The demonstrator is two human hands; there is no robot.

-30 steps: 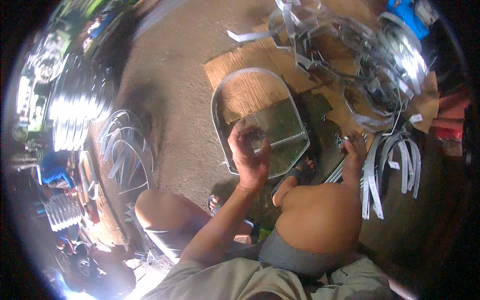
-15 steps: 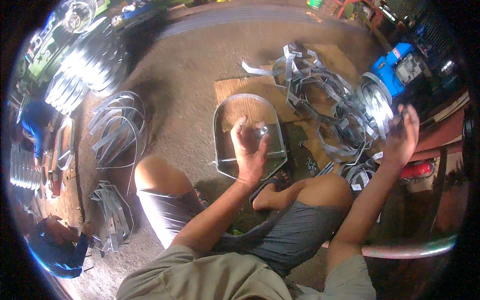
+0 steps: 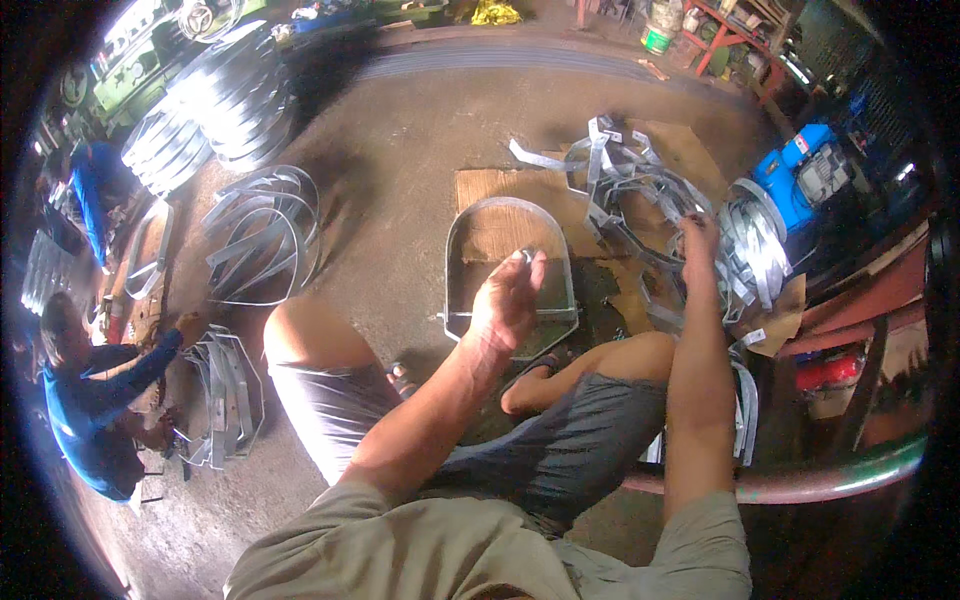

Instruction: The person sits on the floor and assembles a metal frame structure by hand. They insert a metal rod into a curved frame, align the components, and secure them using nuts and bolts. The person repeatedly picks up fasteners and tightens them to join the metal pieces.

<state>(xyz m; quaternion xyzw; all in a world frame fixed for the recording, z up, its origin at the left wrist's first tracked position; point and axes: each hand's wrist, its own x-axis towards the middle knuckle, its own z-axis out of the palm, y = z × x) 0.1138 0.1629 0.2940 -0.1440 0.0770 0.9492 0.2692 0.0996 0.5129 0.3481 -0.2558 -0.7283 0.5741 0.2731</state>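
- The left hand [image 3: 505,310] is pinching a small metal piece [image 3: 524,258] between thumb and fingers, and in view it is showing over the middle of the metal frame [image 3: 508,201]
- The right hand [image 3: 699,240] is hovering or resting at the near edge of the pile of bent strips [image 3: 625,180]; its fingers are overlapping with metal there, so I cannot tell whether they are gripping anything
- The metal frame is lying in front, rounded end away, partly over cardboard [image 3: 485,185], with its crossbar nearer the feet
- For good handling, I am judging that the left fingertips should be keeping a firm, light pinch, since so small a piece is probably slipping easily
- The right fingers are probably doing best by choosing one free end, as the strips are crossing and are likely snagging on each other
- Staying clear of the thin edges is seeming wise for bare skin
- Counting: one small metal piece is showing, one metal frame is lying in front, and one pile of bent strips is sitting at the right hand, its strips tangling too much for counting
- One roll of strips [image 3: 755,245] and one blue machine [image 3: 790,175] are standing beyond, to the right
- One bunch of curved bands [image 3: 245,240] is lying at left, and one co-worker [image 3: 95,420] is sitting beside another stack of strips [image 3: 228,390]
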